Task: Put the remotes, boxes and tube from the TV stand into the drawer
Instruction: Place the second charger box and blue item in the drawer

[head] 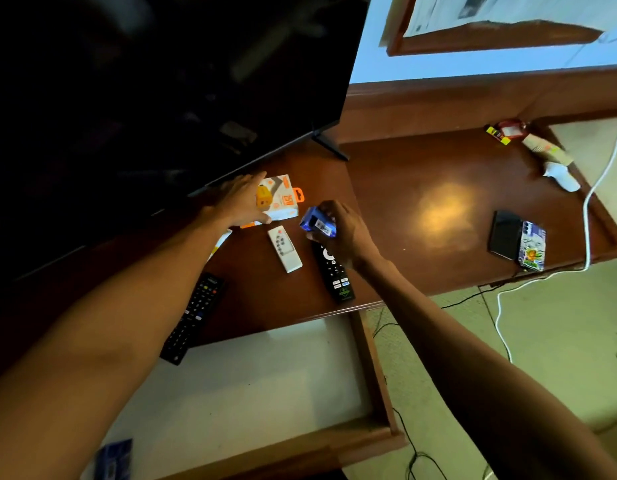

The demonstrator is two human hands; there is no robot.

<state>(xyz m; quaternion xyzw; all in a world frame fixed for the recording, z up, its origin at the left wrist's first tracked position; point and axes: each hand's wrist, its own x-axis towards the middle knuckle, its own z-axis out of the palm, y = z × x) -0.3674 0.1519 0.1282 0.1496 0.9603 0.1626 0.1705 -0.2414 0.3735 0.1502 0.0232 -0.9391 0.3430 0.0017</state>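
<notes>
On the TV stand [421, 209], I am gripping a blue box [317, 223] in my right hand [341, 230]; my open left hand [241, 202] is touching an orange-white box [279, 199], with a white remote [285, 249] lying between two black remotes [192, 318].

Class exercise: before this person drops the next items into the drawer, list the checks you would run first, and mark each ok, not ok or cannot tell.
1. Drawer pulled open under the stand: ok.
2. Right hand gripping the blue box: ok.
3. Left hand gripping the orange-and-white box: cannot tell; it rests on it.
4. Free space on the drawer floor: ok.
5. White remote and two black remotes cleared off the stand: not ok.
6. Tube located: cannot tell.
</notes>
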